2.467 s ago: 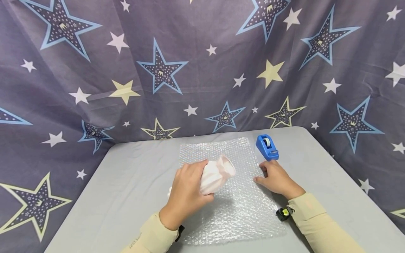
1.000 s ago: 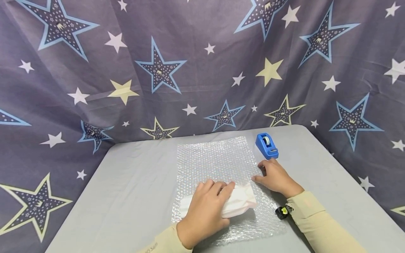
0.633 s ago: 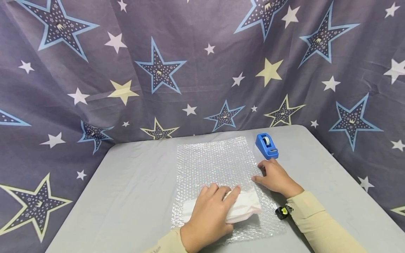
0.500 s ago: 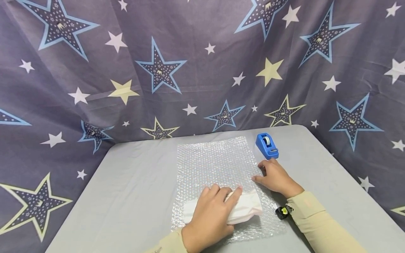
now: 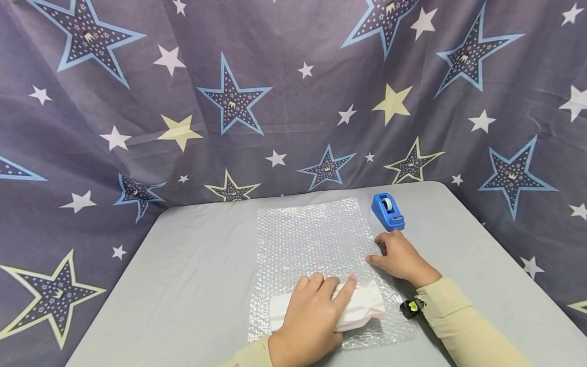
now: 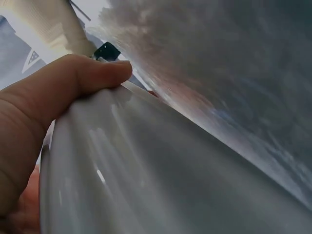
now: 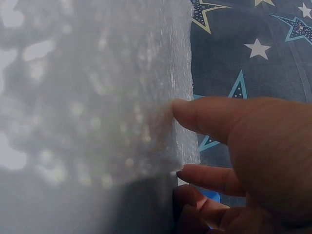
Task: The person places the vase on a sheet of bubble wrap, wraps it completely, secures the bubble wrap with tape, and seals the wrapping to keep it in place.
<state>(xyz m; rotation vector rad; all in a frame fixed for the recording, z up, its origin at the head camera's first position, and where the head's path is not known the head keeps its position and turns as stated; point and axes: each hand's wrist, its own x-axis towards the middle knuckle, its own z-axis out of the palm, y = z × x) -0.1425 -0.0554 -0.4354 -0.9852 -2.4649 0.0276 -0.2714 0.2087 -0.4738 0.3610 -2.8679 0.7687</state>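
Note:
A white fluted vase (image 5: 362,308) with a pinkish rim lies on its side over the near part of a clear bubble wrap sheet (image 5: 307,239). My left hand (image 5: 314,316) grips the vase's middle from above; in the left wrist view the thumb (image 6: 97,75) curls over its glossy wall (image 6: 126,165). The rim end points right. At the sheet's right edge my right hand (image 5: 401,257) rests with thumb and fingers spread apart, their tips touching the edge. The right wrist view shows the thumb (image 7: 204,114) against the wrap (image 7: 122,97).
A blue tape dispenser (image 5: 388,211) with a roll of tape stands just beyond my right hand, near the table's back right. The grey table (image 5: 197,265) extends on both sides of the wrap. Behind it hangs a star-patterned curtain (image 5: 293,122).
My left hand has lowered the vase from above the wrap onto its near part, turned it level, and shifted it slightly nearer and rightward. The right hand has stayed at the wrap's edge.

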